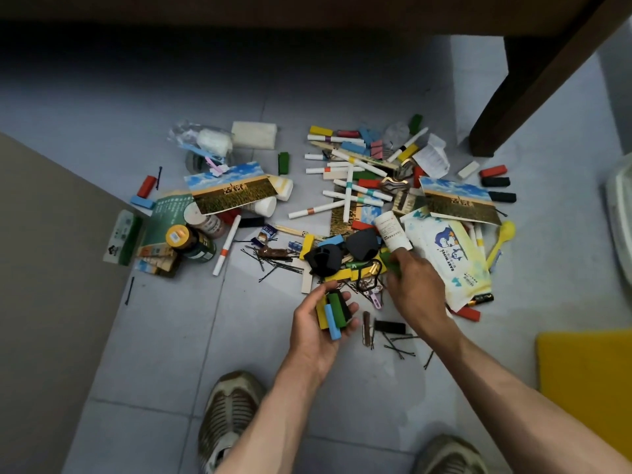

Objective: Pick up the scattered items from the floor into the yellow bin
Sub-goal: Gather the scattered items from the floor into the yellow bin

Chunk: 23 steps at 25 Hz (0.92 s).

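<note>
Many small items lie scattered on the grey tiled floor (171, 336): coloured blocks, white markers (345, 172), hair pins (273, 265), bottles, postcards and a baby wipes pack (455, 254). My left hand (321, 330), palm up, holds a bundle of blocks (333, 311): yellow, blue, green and black. My right hand (415, 287) reaches into the pile and pinches a green block (388, 260) beside black sunglasses (342, 251). The yellow bin (588, 371) shows at the right edge, only partly in view.
A dark wooden table leg (526, 94) stands at the upper right. A grey-brown panel (44, 268) fills the left side. A white container (620, 213) sits at the right edge. My two shoes (229, 415) are at the bottom.
</note>
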Available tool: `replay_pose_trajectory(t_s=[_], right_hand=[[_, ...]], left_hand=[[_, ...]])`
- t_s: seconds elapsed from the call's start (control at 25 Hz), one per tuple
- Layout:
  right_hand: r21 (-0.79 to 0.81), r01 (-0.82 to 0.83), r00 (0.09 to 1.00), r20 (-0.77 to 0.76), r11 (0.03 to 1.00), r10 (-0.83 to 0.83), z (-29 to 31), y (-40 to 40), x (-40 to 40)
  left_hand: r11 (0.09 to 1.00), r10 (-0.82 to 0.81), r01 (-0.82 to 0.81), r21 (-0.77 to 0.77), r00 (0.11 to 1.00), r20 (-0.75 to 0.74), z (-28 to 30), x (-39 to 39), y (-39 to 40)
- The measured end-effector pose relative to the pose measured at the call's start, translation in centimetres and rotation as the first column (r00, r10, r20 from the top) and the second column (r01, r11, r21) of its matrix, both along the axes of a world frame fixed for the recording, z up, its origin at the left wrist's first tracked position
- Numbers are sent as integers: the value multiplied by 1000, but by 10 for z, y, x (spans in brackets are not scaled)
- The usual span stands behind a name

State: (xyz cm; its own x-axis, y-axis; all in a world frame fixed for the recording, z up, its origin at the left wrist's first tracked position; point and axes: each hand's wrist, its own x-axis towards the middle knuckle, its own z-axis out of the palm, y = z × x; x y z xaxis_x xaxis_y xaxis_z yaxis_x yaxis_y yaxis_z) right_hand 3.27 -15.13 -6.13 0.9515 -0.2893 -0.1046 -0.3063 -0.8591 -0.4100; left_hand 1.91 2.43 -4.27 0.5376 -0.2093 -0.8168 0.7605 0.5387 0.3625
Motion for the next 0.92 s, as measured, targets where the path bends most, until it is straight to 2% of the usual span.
replay_pose_trajectory(t_s=[0.12, 0.24, 0.28, 0.36, 0.44, 0.48, 0.52, 0.6, 0.68, 0.72, 0.8, 0.92], right_hand=[[387, 124, 985, 61, 914, -159, 24, 8, -17], [702, 105, 986, 20, 704, -166, 52, 27, -42], [765, 89, 992, -9, 638, -128, 58, 31, -47], [784, 41, 999, -12, 619, -51, 63, 36, -51], [721, 39, 994, 44, 692, -103, 58, 34, -46], [650, 44, 990, 76, 758, -122, 52, 31, -40], [553, 14, 991, 103, 833, -85, 45, 29, -32], [303, -163, 987, 52, 939, 155, 26, 27, -15], [101, -397, 913, -60, 912, 404, 9, 31, 0], [5, -474, 878, -82, 881, 472, 2, 35, 6], [-156, -522, 853, -105, 838, 512, -5, 43, 14], [-257, -480, 877, -152, 839, 455, -8, 51, 15]], left_hand=[[1000, -6, 6, 18, 1000, 0, -3, 1, -6], [1000, -15, 15, -13, 1000, 22, 1, 2, -17], [999, 1, 0, -35, 1000, 31, 2, 2, -19], [998, 32, -30, -51, 999, 38, 5, 1, -20], [999, 33, -32, -17, 999, 42, 5, 2, -18], [999, 36, -35, -11, 999, 40, 5, 2, -16], [999, 47, -46, -20, 998, 33, 4, 2, -13], [996, 79, -78, -38, 997, 23, 2, 2, -5], [995, 97, -96, -41, 995, 26, -1, 1, 3], [994, 102, -100, -47, 994, 28, -2, 1, 7], [992, 115, -113, -61, 993, 29, -4, 2, 13], [990, 128, -127, -63, 991, 23, -5, 1, 18]])
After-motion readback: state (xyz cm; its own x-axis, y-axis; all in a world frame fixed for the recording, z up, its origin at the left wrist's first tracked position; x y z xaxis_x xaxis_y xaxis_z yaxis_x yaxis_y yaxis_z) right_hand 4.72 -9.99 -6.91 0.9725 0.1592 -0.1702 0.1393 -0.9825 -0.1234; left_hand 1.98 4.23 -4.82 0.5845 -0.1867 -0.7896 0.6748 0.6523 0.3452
